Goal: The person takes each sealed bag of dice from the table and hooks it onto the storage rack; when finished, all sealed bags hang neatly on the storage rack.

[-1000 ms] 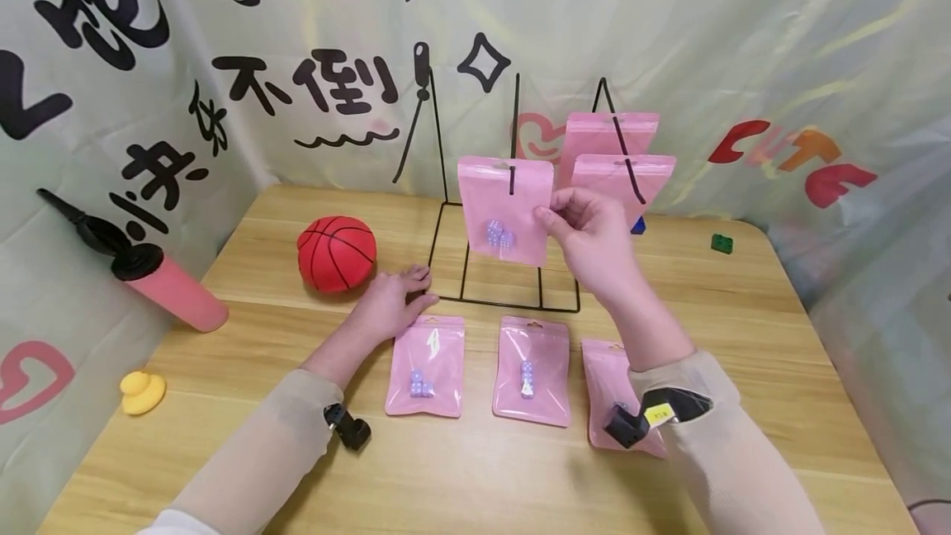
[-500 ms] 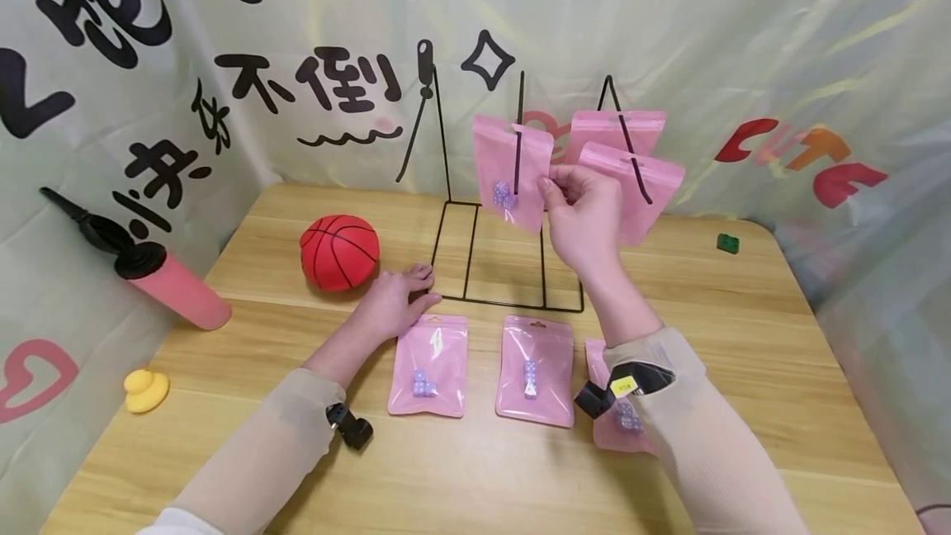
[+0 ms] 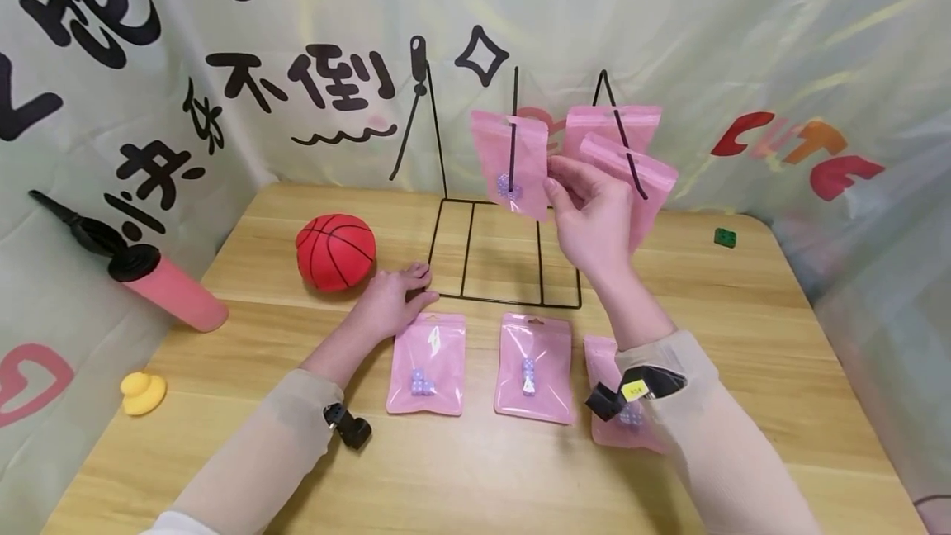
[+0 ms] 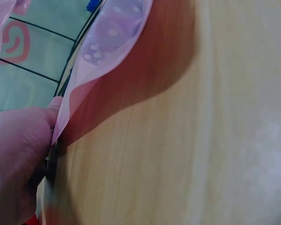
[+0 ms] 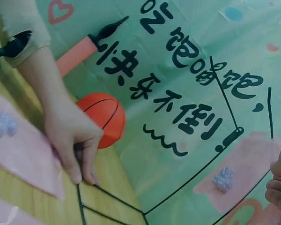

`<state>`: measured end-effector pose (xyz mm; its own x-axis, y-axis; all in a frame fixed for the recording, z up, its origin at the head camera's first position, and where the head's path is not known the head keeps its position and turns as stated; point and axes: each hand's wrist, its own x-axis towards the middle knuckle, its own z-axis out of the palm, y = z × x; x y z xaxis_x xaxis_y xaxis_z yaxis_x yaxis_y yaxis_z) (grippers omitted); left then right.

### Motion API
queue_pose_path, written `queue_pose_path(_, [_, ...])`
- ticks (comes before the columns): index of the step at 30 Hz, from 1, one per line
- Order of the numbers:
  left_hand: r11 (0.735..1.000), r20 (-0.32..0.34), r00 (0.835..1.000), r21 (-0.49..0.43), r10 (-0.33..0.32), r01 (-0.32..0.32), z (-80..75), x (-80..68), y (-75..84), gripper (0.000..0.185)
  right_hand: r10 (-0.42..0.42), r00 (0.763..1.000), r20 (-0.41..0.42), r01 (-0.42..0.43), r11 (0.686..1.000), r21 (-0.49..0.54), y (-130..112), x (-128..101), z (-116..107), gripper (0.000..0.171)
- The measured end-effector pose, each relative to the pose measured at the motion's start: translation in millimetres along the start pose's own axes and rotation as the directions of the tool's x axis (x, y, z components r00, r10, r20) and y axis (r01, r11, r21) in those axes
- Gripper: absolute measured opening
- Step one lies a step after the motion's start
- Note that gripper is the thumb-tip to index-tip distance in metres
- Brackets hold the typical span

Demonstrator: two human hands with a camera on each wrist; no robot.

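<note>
Head view | right hand (image 3: 590, 217) pinching pouch (image 3: 511, 162) hung upright on rack (image 3: 513, 106) hook | left hand (image 3: 394, 300) flat, fingers relaxed, pressing rack base corner

Your head camera looks forward and down across the worktop (image 3: 743, 337), with the wire rack (image 3: 505, 254) at mid-frame and the printed backdrop (image 3: 223, 64) filling the top. Your left wrist camera sits very close, skimming the worktop (image 4: 201, 140), the left hand (image 4: 18, 159) at lower left. Your right wrist camera faces sideways toward the backdrop (image 5: 187, 56), catching the left hand (image 5: 72, 136) and basketball (image 5: 103, 117), which the head view shares
</note>
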<state>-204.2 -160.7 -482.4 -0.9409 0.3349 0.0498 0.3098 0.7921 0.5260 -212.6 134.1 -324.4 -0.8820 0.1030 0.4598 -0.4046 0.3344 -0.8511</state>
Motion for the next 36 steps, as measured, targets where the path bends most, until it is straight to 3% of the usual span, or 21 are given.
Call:
queue_pose_path(6, [1.000, 0.008, 1.000, 0.005, -0.010, 0.010, -0.6, 0.9, 2.3, 0.052, -0.046, 0.997, 0.055, 0.044, 0.998, 0.040, 6, -23, -22, 0.026])
queue_pose_path(11, [1.000, 0.016, 1.000, -0.009, -0.024, 0.024, -2.0, -0.7, 4.3, 0.052, -0.014, 0.990, 0.141, 0.007, 0.999, 0.050, 14, -43, -42, 0.025])
queue_pose_path(16, [1.000, 0.017, 1.000, -0.019, -0.024, 0.024, -1.7, -0.7, 4.3, 0.052, 0.021, 0.979, 0.204, -0.024, 1.000, 0.012, 31, -68, -75, 0.023])
queue_pose_path(21, [0.999, 0.022, 0.999, -0.019, -0.035, 0.035, -1.7, -0.3, 2.7, 0.053, 0.049, 0.977, 0.209, -0.034, 0.997, -0.071, 52, -87, -108, 0.023])
queue_pose_path(23, [0.999, 0.025, 0.999, -0.019, -0.038, 0.038, -1.3, 0.1, 2.5, 0.054, 0.096, 0.974, 0.207, -0.079, 0.993, -0.091, 59, -93, -121, 0.024])
queue_pose_path(31, [0.999, 0.037, 0.998, -0.018, -0.041, 0.041, -1.2, 0.5, 3.4, 0.054, 0.298, 0.932, 0.205, -0.247, 0.939, -0.241, 85, -116, -164, 0.028])
queue_pose_path(36, [0.999, 0.021, 0.999, -0.017, -0.039, 0.039, -1.8, 0.7, 3.7, 0.054, 0.413, 0.881, 0.232, -0.315, 0.876, -0.365, 95, -131, -183, 0.034])
